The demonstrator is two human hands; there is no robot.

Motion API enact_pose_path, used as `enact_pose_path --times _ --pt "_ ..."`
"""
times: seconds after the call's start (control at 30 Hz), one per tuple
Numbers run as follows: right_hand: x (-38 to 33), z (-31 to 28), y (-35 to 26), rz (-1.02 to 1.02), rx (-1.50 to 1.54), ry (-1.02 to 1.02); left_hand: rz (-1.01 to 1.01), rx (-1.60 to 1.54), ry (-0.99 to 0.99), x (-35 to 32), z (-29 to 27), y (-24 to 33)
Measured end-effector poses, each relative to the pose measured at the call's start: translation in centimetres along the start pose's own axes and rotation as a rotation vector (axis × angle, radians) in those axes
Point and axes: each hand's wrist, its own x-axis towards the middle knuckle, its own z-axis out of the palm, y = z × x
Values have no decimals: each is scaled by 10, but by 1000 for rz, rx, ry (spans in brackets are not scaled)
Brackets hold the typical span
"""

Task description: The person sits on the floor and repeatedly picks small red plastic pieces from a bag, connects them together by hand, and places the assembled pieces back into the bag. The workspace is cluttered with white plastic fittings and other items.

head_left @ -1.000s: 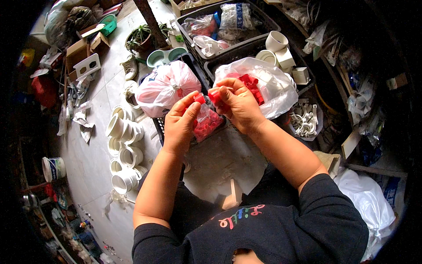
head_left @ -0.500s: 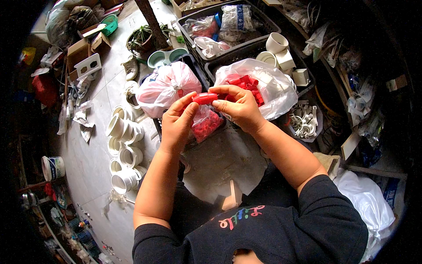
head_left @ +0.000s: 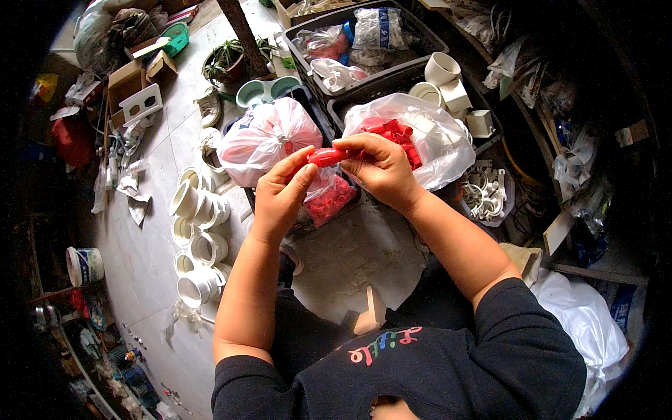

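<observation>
Floor (head_left: 147, 280): grey, scattered with stuff. Black crate (head_left: 392, 72) parked at the far side, loaded with bagged items. In front of it, an open white bag (head_left: 448, 166) is seen, part-filled with red pieces (head_left: 402, 136). To its left, a tied white bag (head_left: 255, 148) is set down. White pipe fittings (head_left: 199, 290) are lined up on the floor on the left. White clips (head_left: 484, 190) are kept in a tub right of the open bag. A small clear bag (head_left: 329, 203), red contents showing through, is placed below the hands' gap.

Left hand (head_left: 276, 199) and right hand (head_left: 385, 171): both raised over the bags, thumb and forefinger fingers closed in a pinch, one pair at each end of a red tube (head_left: 323, 157). Tube is held roughly level between them, clear of the bags. Whether it is one piece or two joined can't be told; right end is partly covered by fingers.

Advice: both ends should be kept in line, any push or twist applied along the length, not sideways. Grip should be kept even and light so thin plastic isn't squashed. Fingertips best kept off any joint so it can be seen.
</observation>
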Motion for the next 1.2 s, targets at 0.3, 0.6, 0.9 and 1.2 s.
enact_pose_path --times 0.3,0.6,0.9,1.2 --pt "4 -2 -5 -229 -198 -20 -49 37 -40 1 -6 3" --pt "4 -1 -2 -314 -243 8 -118 -118 -104 5 -5 1" --pt "-1 2 -10 -62 -26 14 -22 -40 -50 1 -3 -2" --pt "-1 0 -3 1 5 5 81 51 -32 0 -3 -6"
